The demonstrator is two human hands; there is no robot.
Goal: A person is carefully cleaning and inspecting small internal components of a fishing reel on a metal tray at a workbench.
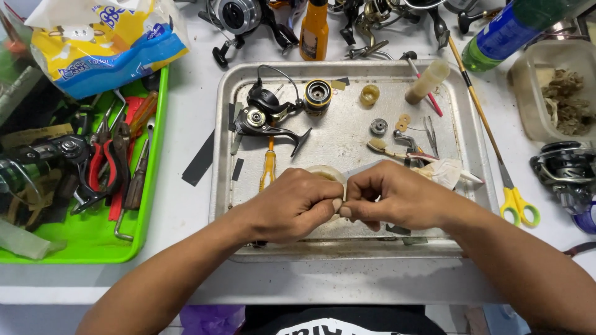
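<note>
My left hand [292, 206] and my right hand [397, 197] meet fingertip to fingertip over the near part of a metal tray [223, 186]. Between them they pinch a small pale piece, with a roll of clear tape [328, 173] showing just behind my left knuckles; what exactly each finger grips is hidden. On the tray lie a dismantled black fishing reel body [267, 115], its gold-rimmed spool [318, 96], a yellow-handled screwdriver [267, 167], a small brush [383, 147], tweezers [429, 133] and small round parts [379, 126].
A green tray [146, 211] at left holds pliers, screwdrivers and other tools. A tissue pack [102, 43] lies above it. Several reels, an orange bottle [315, 28], a green bottle [509, 31], yellow-handled scissors [518, 205], a plastic tub [559, 93] and another reel [568, 170] surround the tray.
</note>
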